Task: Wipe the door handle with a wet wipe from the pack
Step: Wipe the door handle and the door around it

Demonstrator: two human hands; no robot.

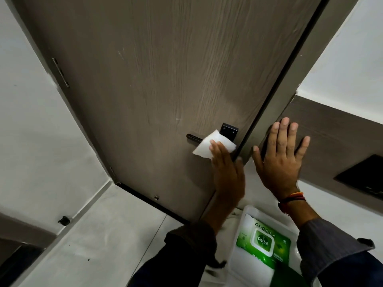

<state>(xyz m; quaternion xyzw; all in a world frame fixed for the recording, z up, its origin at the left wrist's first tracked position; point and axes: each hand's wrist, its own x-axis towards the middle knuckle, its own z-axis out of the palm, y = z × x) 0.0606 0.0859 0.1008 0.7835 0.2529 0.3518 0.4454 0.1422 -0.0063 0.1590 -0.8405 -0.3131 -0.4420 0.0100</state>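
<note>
The left hand (226, 175) presses a folded white wet wipe (213, 145) against the dark lever door handle (193, 137), fingers extended and laid over the wipe rather than curled around it; the handle's free end pokes out to the left, its mounting plate (229, 129) just above. The right hand (281, 160) is spread flat and empty against the brown panel (331, 129) right of the door edge, apparently bracing. The green Dettol pack (263, 243) lies below, near the person. The wipe is limp, light and damp (likely to bunch or slip), so wrapping it round the rigid lever and pinching it there should give a surer stroke.
</note>
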